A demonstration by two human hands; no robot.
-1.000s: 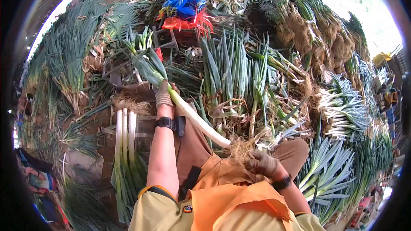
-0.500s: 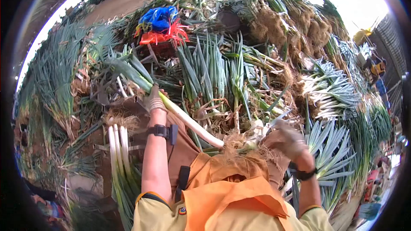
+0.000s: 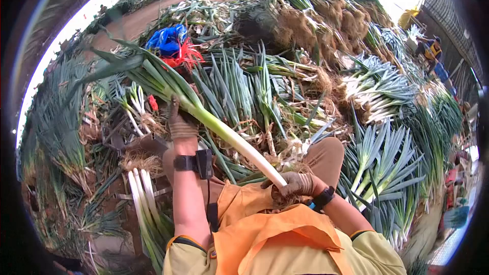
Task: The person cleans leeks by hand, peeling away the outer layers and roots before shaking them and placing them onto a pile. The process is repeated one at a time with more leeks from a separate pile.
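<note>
A long leek (image 3: 232, 138) slants across my lap, its green leaves fanned to the upper left and its white stem running down to the right. My gloved left hand (image 3: 182, 118) grips it where the leaves begin to spread. Around the root end, my gloved right hand (image 3: 293, 186) is closed, and brown roots show just beneath it. Beyond my knees lie a row of green leek tops (image 3: 229, 89) and dry peeled leaves (image 3: 254, 140). Several white-stemmed leeks (image 3: 145, 191) with roots rest beside my left arm.
Trimmed leeks (image 3: 377, 89) are piled at right, with a leafy bunch (image 3: 382, 165) nearer me. Rooted leeks (image 3: 321, 23) are heaped at the back. Blue netting (image 3: 167, 40) and red ties (image 3: 186, 56) lie beyond my left hand. A person (image 3: 433, 53) is at far right.
My right hand has moved left from beside my knee and closed on the leek's root end. My left hand still grips the leek, whose leaves now spread farther up and left.
</note>
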